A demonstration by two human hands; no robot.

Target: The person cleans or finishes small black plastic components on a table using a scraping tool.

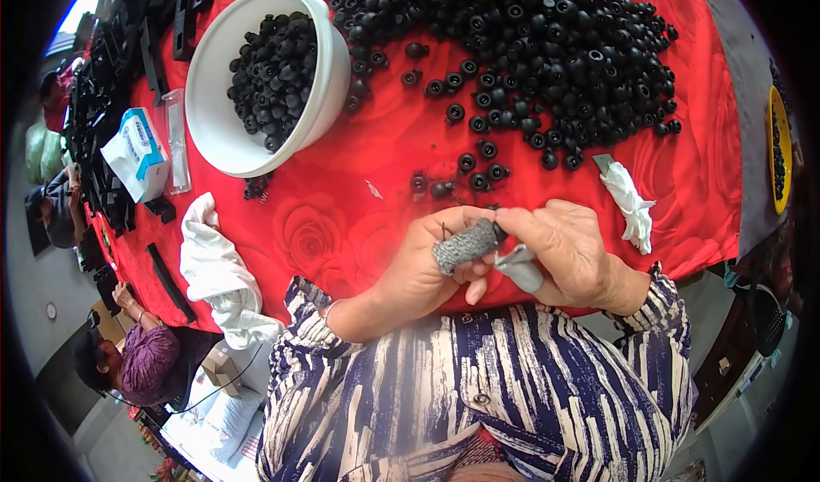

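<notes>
Just in front of my body, my left hand (414,264) and my right hand (572,256) meet over one small black knob-like part (500,233). The left fingers steady it, and a grey knitted sleeve (464,247) covers one of them. My right thumb and fingertips pinch at the part from the other side. A pale grey piece (520,268), perhaps a finger cover or a bit of cloth, shows at the right fingers. Whether a small tool sits between the fingertips is hidden. Several loose black knobs (496,172) lie just beyond my hands on the red tablecloth (316,234).
A large heap of black knobs (555,46) covers the far side. A white bowl (336,81) at far left holds more. Rightward lies a cloth-wrapped blade (628,200); leftward, a white cloth (213,264) and a blue-white box (141,153). Another person (154,362) sits at left.
</notes>
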